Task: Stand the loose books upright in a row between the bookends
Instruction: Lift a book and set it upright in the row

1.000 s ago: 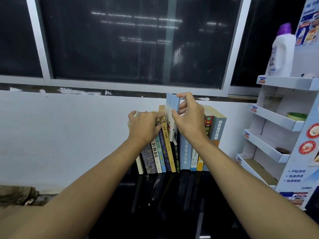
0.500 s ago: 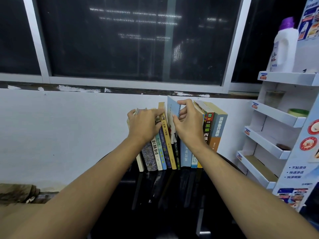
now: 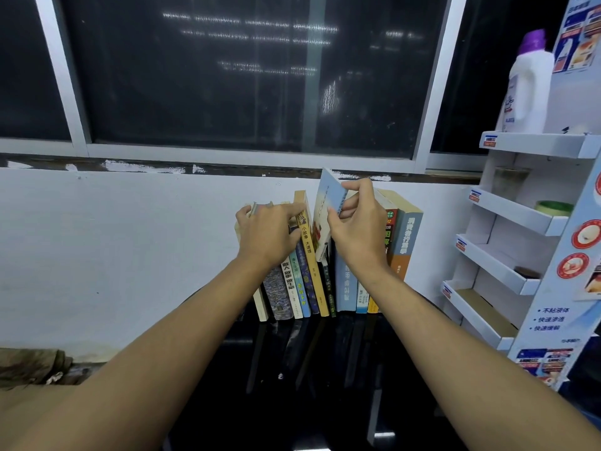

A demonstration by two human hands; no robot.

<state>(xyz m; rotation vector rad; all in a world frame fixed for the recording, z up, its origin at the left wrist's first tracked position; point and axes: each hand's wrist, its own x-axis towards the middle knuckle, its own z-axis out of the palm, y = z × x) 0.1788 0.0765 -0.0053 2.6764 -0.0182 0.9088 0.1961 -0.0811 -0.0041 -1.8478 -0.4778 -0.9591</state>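
A row of books [image 3: 307,288] stands upright against the white wall at the back of a glossy black table [image 3: 325,385]. My right hand [image 3: 354,232] pinches a thin light-blue book [image 3: 325,206] by its top edge; the book sticks up above the row, tilted, its lower end between a tan-spined book [image 3: 309,252] and the blue books to the right. My left hand [image 3: 268,234] lies flat on the tops of the left books, fingers pressing them leftward. No bookends are visible; the hands and books hide the row's ends.
A white cardboard display rack [image 3: 520,242] with tiered shelves stands at the right, close to the row's right end. A white bottle with a purple cap [image 3: 528,89] stands on its top shelf. Dark windows [image 3: 227,76] sit above the wall. Rubble [image 3: 35,366] lies at far left.
The light-blue book has tilted a little and shifted within the gap in my right hand. My left hand stays on the left books.
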